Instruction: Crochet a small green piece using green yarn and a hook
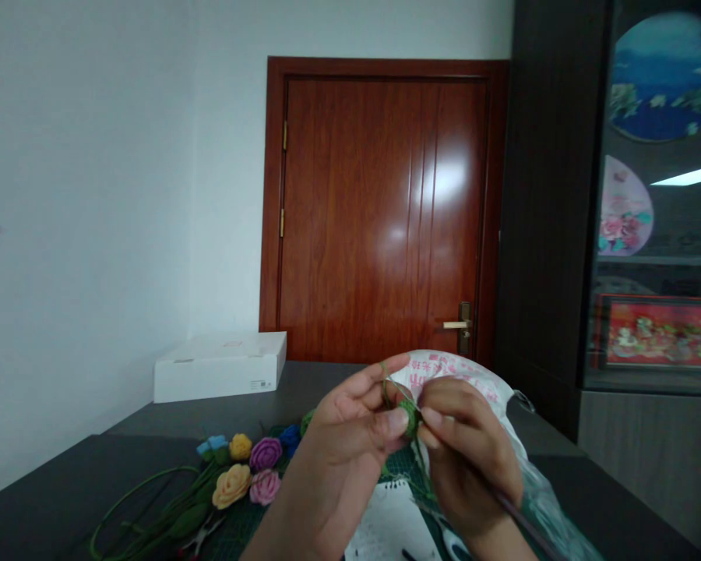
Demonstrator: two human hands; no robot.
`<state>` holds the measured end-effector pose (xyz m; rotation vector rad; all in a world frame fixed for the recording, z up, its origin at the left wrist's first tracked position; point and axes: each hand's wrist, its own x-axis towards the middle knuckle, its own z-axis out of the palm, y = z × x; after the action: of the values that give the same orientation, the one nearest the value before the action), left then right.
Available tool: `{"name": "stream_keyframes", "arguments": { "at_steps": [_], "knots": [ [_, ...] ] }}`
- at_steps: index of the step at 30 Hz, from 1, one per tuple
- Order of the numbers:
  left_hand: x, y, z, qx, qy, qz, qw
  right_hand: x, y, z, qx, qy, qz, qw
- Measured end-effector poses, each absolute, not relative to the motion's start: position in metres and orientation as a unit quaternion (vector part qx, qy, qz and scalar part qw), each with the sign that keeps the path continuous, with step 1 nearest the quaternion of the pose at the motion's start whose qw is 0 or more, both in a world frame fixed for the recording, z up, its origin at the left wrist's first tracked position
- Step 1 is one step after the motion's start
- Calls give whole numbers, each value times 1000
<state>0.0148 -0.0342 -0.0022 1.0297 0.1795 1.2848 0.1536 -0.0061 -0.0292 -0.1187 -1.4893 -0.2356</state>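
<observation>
Between the thumb and fingers of my left hand is a small green crochet piece. A strand of green yarn runs over the raised left index finger. My right hand pinches a crochet hook, whose dark handle sticks out below the palm toward the lower right. The hook's tip is at the crochet piece, but too small to make out clearly. More green yarn hangs down between the two hands.
Several crocheted flowers with green stems lie at the left. Under my hands are a notebook, a green mat and scissors. A white plastic bag lies behind and right. A white box stands at the back left.
</observation>
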Motion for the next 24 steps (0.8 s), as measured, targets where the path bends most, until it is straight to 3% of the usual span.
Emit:
{"name": "stream_keyframes", "arguments": {
  "at_steps": [4,10,13,17,24],
  "knots": [
    [6,-31,-1,461,60,533,707,143,-5,-28,0,-587,134,798],
    [3,-29,-2,493,23,522,695,139,-10,-20,34,-568,341,749],
    [5,-28,-2,532,76,570,622,138,-8,-22,12,-569,356,741],
    [10,-29,-2,563,130,619,532,137,-4,-28,-30,-589,264,764],
    [10,-29,-2,567,124,597,554,137,-2,-28,-37,-572,281,770]
  ]
}}
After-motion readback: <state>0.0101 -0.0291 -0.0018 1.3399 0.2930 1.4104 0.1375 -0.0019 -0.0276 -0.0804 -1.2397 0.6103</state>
